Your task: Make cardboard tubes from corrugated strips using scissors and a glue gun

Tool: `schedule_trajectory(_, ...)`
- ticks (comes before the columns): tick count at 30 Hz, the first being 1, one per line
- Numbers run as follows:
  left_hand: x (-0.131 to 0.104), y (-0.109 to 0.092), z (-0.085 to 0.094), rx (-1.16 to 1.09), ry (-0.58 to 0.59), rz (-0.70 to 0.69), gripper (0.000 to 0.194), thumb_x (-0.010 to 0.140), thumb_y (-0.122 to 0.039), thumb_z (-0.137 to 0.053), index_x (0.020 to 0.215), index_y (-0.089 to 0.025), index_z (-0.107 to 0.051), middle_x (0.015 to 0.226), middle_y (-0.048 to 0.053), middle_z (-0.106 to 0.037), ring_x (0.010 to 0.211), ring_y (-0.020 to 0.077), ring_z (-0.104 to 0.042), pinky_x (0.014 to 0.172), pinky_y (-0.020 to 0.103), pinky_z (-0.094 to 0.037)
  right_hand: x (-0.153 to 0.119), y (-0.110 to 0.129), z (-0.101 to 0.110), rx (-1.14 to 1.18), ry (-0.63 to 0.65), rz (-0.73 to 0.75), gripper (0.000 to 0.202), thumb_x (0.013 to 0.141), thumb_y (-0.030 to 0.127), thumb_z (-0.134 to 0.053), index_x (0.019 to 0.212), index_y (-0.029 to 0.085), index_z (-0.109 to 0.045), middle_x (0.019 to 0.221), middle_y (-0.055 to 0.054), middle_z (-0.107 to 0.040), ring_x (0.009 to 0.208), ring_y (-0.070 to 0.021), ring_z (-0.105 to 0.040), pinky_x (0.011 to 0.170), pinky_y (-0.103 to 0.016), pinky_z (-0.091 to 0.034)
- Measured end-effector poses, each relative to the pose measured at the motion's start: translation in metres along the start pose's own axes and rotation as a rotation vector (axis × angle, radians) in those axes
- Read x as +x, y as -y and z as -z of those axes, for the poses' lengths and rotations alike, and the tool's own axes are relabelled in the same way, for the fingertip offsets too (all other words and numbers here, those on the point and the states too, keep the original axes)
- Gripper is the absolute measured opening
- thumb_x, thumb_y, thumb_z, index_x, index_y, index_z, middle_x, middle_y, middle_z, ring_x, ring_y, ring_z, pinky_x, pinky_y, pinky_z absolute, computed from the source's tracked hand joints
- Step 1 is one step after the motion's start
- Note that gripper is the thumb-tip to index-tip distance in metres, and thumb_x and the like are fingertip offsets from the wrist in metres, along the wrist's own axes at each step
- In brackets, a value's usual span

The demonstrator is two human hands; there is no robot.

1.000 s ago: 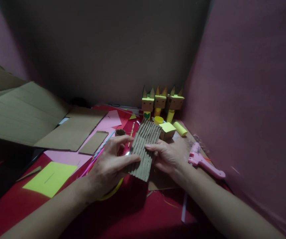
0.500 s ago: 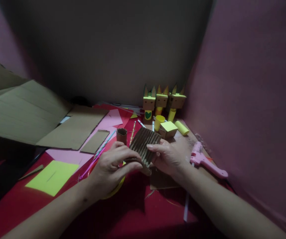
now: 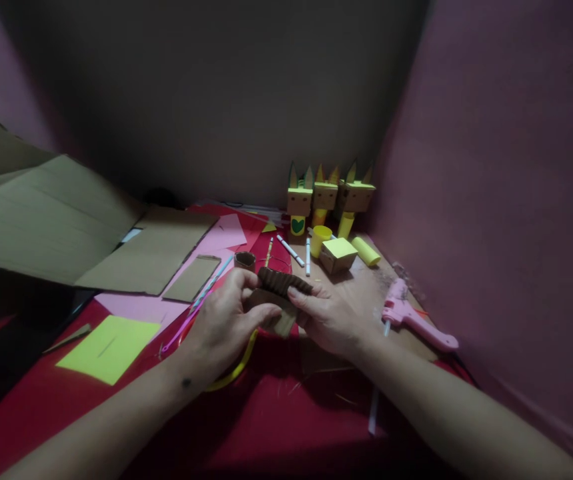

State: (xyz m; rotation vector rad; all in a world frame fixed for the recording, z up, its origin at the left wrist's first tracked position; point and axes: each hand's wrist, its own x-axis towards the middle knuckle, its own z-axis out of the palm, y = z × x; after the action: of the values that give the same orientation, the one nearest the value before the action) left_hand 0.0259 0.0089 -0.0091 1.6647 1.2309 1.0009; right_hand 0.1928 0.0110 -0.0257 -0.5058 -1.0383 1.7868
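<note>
Between my two hands is a piece of corrugated cardboard (image 3: pixel 284 283), bent into a curve with its ridged side up. My left hand (image 3: pixel 231 313) grips its left edge between thumb and fingers. On the other side, my right hand (image 3: pixel 324 310) pinches it, the thumb lying on the ridges. Just behind my left fingers stands a rolled cardboard tube (image 3: pixel 244 260). Part of a yellow ring-shaped thing (image 3: pixel 239 367) shows beneath my left wrist; the rest is hidden.
Several cardboard figures with pointed ears (image 3: pixel 299 200) stand at the back. A yellow-topped box (image 3: pixel 337 255), a yellow tube (image 3: pixel 365 251) and markers (image 3: pixel 290 250) lie before them. At right rests a pink glue gun (image 3: pixel 419 320); at left, yellow paper (image 3: pixel 109 348) and cardboard sheets (image 3: pixel 146 250).
The cardboard has tilted and curled from a flatter, raised pose into a tighter bend, now lower and nearly edge-on. Both hands still hold it.
</note>
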Motion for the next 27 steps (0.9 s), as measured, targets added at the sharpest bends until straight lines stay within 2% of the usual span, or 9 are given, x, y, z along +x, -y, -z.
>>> schedule_trajectory(3,0.002,-0.003,0.000,-0.117,-0.045,0.056,0.042,0.067,-0.026,-0.074,0.100,-0.021,-0.049,0.077,0.001,-0.070,0.074,0.0228,-0.069,0.067,0.033,-0.052,-0.003,0.000,0.003,-0.122,0.045,0.038,0.029,0.084,0.029,-0.064,0.112,0.023,-0.067,0.114,-0.005,-0.068,0.106,-0.0186,-0.063,0.097,-0.036,-0.048)
schedule_trajectory(6,0.006,-0.008,0.001,-0.210,0.006,0.144,0.061,0.061,-0.025,-0.077,0.113,-0.020,-0.046,0.074,-0.002,-0.068,0.072,0.0230,-0.068,0.066,0.032,-0.051,-0.007,0.005,0.001,-0.384,0.109,0.136,0.031,0.091,0.024,-0.054,0.120,0.029,-0.064,0.126,-0.001,-0.063,0.120,-0.0181,-0.056,0.105,-0.038,-0.042)
schedule_trajectory(9,0.009,-0.012,0.002,-0.242,0.045,0.225,0.067,0.054,-0.022,-0.080,0.114,-0.016,-0.049,0.072,-0.003,-0.064,0.067,0.0205,-0.064,0.060,0.028,-0.047,-0.010,0.011,-0.004,-0.640,0.186,0.229,0.036,0.093,0.018,-0.048,0.124,0.031,-0.061,0.129,0.002,-0.062,0.124,-0.0154,-0.053,0.110,-0.037,-0.038)
schedule_trajectory(12,0.009,-0.015,0.004,-0.298,0.050,0.274,0.064,0.051,-0.016,-0.079,0.110,-0.014,-0.054,0.075,-0.001,-0.064,0.067,0.0173,-0.061,0.060,0.026,-0.045,-0.011,0.015,-0.005,-0.805,0.257,0.295,0.042,0.092,0.014,-0.046,0.131,0.029,-0.055,0.136,0.001,-0.056,0.128,-0.0139,-0.049,0.112,-0.035,-0.035)
schedule_trajectory(18,0.007,-0.011,0.013,-0.527,0.170,0.365,0.043,0.058,-0.005,-0.064,0.100,-0.014,-0.062,0.077,0.002,-0.069,0.069,0.0160,-0.064,0.064,0.026,-0.049,-0.010,0.016,0.006,-1.005,0.355,0.318,0.060,0.086,0.003,-0.038,0.140,0.029,-0.043,0.144,0.002,-0.047,0.134,-0.0125,-0.042,0.114,-0.037,-0.031)
schedule_trajectory(23,0.008,-0.004,0.020,-0.655,0.251,0.442,0.036,0.062,-0.005,-0.067,0.097,-0.013,-0.067,0.077,0.005,-0.072,0.068,0.0164,-0.066,0.063,0.025,-0.052,-0.012,0.022,0.004,-1.047,0.416,0.337,0.057,0.086,0.005,-0.038,0.139,0.023,-0.045,0.143,-0.003,-0.048,0.134,-0.0145,-0.042,0.113,-0.035,-0.032)
schedule_trajectory(27,0.009,-0.001,0.027,-0.722,0.336,0.410,0.038,0.061,-0.003,-0.062,0.097,-0.012,-0.070,0.088,0.011,-0.074,0.081,0.0228,-0.069,0.071,0.031,-0.054,-0.013,0.030,0.002,-1.060,0.456,0.287,0.049,0.092,0.016,-0.045,0.139,0.026,-0.045,0.145,-0.004,-0.046,0.135,-0.0171,-0.041,0.112,-0.037,-0.032)
